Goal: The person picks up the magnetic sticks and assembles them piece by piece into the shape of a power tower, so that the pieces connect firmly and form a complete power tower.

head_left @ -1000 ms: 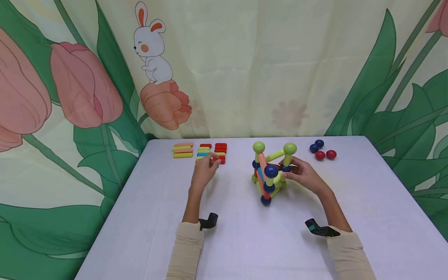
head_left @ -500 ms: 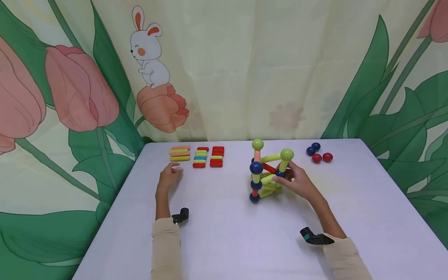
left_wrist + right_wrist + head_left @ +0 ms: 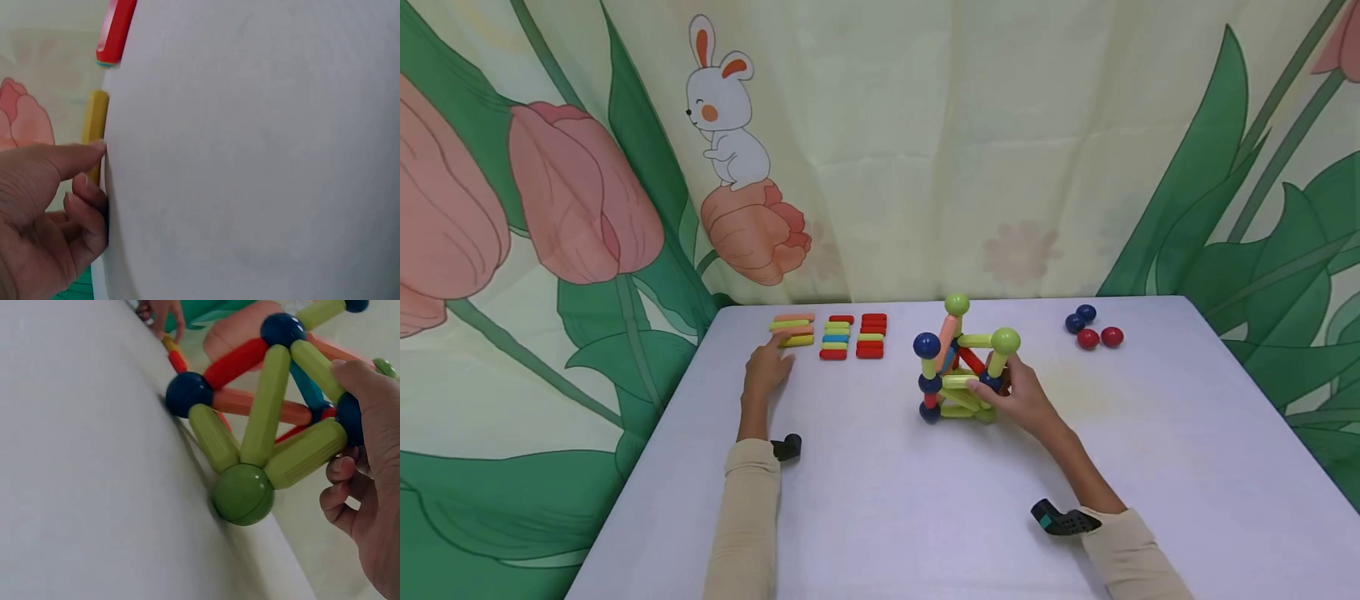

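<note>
My left hand (image 3: 764,368) reaches into the left group of sticks, with its fingertips at an orange stick (image 3: 797,331) and the thumb apart from them. Just beside it lies a yellow stick (image 3: 95,119), partly behind the thumb in the left wrist view. A frame of magnetic sticks and balls (image 3: 957,382) stands on the table, green balls and a navy ball at its top. My right hand (image 3: 1018,398) grips it at a navy ball (image 3: 350,419) on its right side, thumb along a lime stick (image 3: 317,370). The palm hides part of that side.
Two stacked rows of short red, lime and blue sticks (image 3: 835,338) lie right of the left hand. Navy balls (image 3: 1076,322) and red balls (image 3: 1087,339) rest at the back right. A printed curtain (image 3: 895,167) hangs behind the white table (image 3: 865,500).
My left hand has gone from the middle sticks leftward, then forward onto the left group. The right hand has turned the frame and shifted it slightly left.
</note>
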Demonstrator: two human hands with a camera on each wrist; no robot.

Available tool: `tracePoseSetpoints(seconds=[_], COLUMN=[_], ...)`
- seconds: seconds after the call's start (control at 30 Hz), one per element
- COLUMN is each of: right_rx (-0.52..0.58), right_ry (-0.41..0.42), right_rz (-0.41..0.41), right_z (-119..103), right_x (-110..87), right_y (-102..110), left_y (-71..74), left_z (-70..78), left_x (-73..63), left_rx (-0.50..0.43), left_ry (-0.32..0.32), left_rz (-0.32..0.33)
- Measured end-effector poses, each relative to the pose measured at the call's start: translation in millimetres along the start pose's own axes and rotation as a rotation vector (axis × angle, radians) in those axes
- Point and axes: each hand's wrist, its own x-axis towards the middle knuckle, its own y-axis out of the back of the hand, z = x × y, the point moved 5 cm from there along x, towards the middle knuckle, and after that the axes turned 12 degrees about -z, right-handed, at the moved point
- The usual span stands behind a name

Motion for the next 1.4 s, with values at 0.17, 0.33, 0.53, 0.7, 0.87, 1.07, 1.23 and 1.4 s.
tracePoseSetpoints(seconds=[0.17,0.33,0.53,0.7,0.87,1.07,1.23,1.4], right_rx=[0.020,0.001,0.016,0.042,0.055,0.062,0.095,0.093], right_ry=[0.031,0.036,0.017,0.011,0.002,0.006,0.051,0.044], right_rz=[0.011,-0.008,-0.077,-0.116,-0.130,-0.118,-0.112,-0.109], right_z=[-8,-9,-6,-6,-4,-4,-1,0], right_x=[1.2,2.0,2.2,1.8,0.9,-2.1,-3.8,-6.7], right_y=[-7,-7,-1,3,4,10,12,13], left_y=[0.0,5.4,14.0,7.1,-12.2,-36.8,-57.2,-75.2], left_z=[3.6,2.6,2.9,3.2,16.4,55.2,92.7,128.7], left_x=[-9.7,-17.9,-29.9,-44.5,-61.0,-79.5,-95.7,-114.4], left_rx=[0.012,0.070,0.207,0.178,0.011,-0.082,-0.256,-0.474], left_ry=[0.043,0.107,0.093,0.067,-0.065,-0.355,-0.543,-0.641], left_rz=[0.060,0.131,0.086,-0.082,-0.317,-0.477,-0.564,-0.592])
